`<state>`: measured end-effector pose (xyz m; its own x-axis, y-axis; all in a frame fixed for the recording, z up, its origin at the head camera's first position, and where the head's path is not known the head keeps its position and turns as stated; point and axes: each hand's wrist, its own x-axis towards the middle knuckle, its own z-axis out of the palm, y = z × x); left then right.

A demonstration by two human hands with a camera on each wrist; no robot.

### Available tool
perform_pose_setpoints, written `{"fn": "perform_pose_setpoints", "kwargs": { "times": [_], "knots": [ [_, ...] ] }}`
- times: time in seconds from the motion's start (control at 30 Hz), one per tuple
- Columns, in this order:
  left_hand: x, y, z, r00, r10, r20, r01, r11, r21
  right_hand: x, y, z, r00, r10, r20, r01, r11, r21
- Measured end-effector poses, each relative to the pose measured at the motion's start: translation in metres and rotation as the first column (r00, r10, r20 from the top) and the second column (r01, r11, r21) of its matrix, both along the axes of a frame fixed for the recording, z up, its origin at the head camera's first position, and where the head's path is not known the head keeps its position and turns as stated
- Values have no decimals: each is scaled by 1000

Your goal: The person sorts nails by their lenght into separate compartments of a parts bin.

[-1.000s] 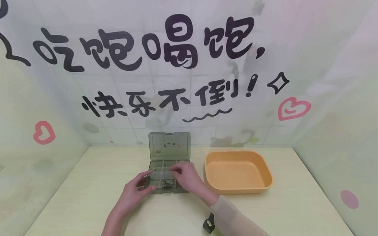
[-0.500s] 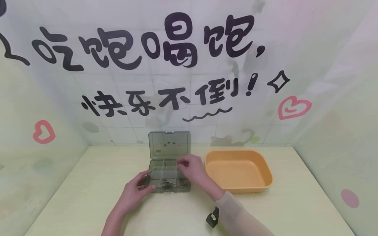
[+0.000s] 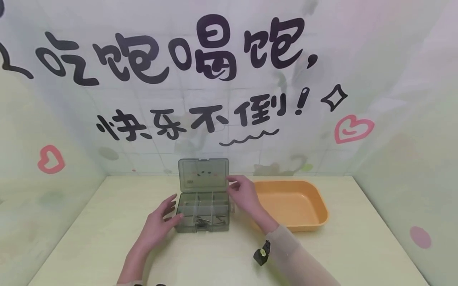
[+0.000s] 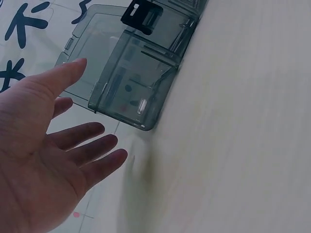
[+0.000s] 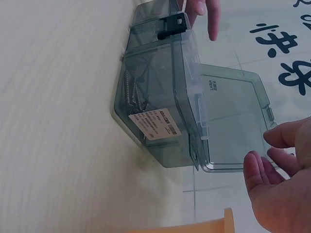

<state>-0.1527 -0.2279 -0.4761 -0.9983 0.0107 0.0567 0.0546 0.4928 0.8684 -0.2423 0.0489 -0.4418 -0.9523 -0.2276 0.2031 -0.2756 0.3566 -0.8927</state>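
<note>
A grey see-through compartment box (image 3: 202, 229) stands on the table with its lid (image 3: 204, 174) raised at the back. Several screws (image 3: 204, 221) lie in its front compartments, and dividers split the inside. My left hand (image 3: 160, 222) is at the box's left side, thumb by the front left corner; in the left wrist view its fingers are spread and hold nothing. My right hand (image 3: 245, 194) is at the lid's right edge. Its thumb and fingers (image 5: 255, 167) are bent around that edge, with a gap between them in the right wrist view.
An orange tray (image 3: 323, 214) sits right of the box, partly behind my right hand. Walls printed with black writing (image 3: 204, 119) enclose the table (image 3: 200, 262) at the back and both sides. A white label (image 5: 156, 124) is on the box's side.
My right hand has come up out of the box and moved right and back to the lid's edge. The left hand has loosened slightly from the box's left side.
</note>
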Motion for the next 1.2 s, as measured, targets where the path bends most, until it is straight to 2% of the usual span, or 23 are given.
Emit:
{"fn": "perform_pose_setpoints", "kwargs": {
  "times": [0.13, 0.33, 0.4, 0.53, 0.77, 0.93, 1.03, 1.2],
  "knots": [
    [-17, -3, 11, 1000, -2, 12, 2, 1000, -30, -7, 0, -1, 998, -18, 63, 20, 999, -32],
    [-50, 2, 30, 996, 12, 85, -5, 997, -75, -17, -2, 0, 990, -90, 108, 96, 994, -53],
    [-58, 3, 35, 995, 17, 101, -9, 997, -83, -20, -3, 1, 989, -91, 117, 98, 994, -55],
    [-70, 3, 42, 991, 23, 130, -15, 998, -60, -22, -8, 3, 989, -39, 140, 48, 997, -59],
    [-81, 3, 48, 992, 9, 122, 5, 993, -119, -27, -13, 5, 987, 30, 158, -22, 998, -56],
    [-87, 7, 46, 993, -21, 112, 30, 997, -76, -29, -14, 3, 986, 79, 145, -69, 995, -73],
    [-87, 9, 46, 994, -33, 101, 41, 996, -79, -28, -15, 4, 986, 90, 140, -82, 995, -61],
    [-84, 11, 53, 995, -35, 96, 44, 994, -98, -24, -15, 10, 989, 89, 115, -85, 996, -33]
  ]
}}
